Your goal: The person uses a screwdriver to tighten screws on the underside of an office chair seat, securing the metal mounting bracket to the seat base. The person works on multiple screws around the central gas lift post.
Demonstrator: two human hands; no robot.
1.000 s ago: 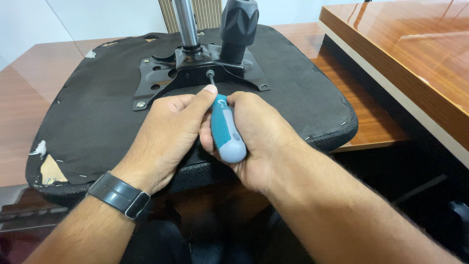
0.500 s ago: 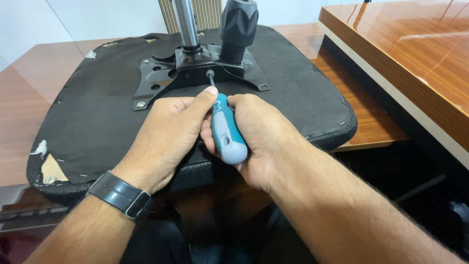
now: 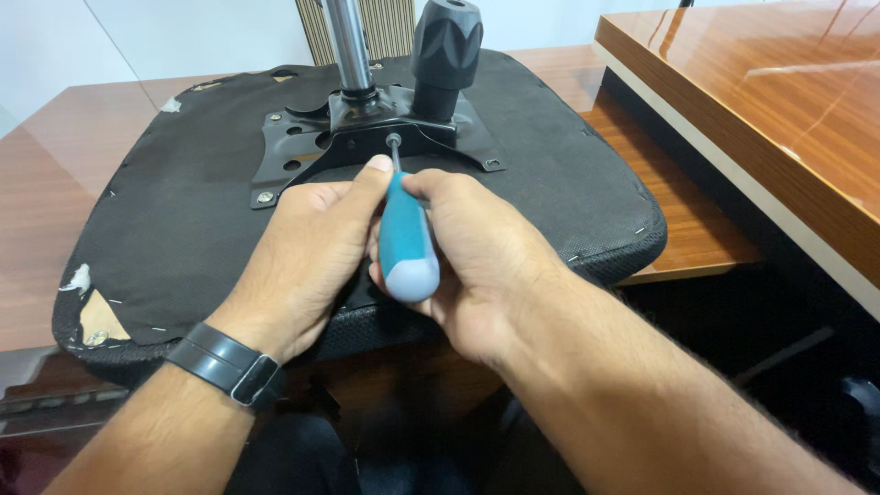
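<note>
Progress so far looks like mid-job on this upturned black fabric-covered seat base (image 3: 183, 211), which lies across the brown wooden desk (image 3: 55, 183). Going left to right: near the left corner the fabric is torn, with pale padding showing (image 3: 92, 316). One screw (image 3: 265, 197) sits in the near-left corner of the black metal mounting plate (image 3: 302, 151), so we'd call that corner done.

Our left hand (image 3: 307, 257), with a dark wristband (image 3: 225, 365), is curled loosely, its index fingertip steadying the shaft of the teal-and-grey-handled screwdriver (image 3: 403, 243). The tip sits on a screw head (image 3: 393, 140) at the near middle of the plate, just below the chrome gas-lift column (image 3: 348, 46) and the black ribbed knob (image 3: 446, 46). We can't tell how far in that screw is.

Our right hand (image 3: 477, 252) is wrapped closed around the handle. Further right, another screw (image 3: 493, 165) shows in the plate's right corner. The far corners are hidden behind the column, so no call there. A glossy wooden tabletop (image 3: 779, 119) sits off to the right.
</note>
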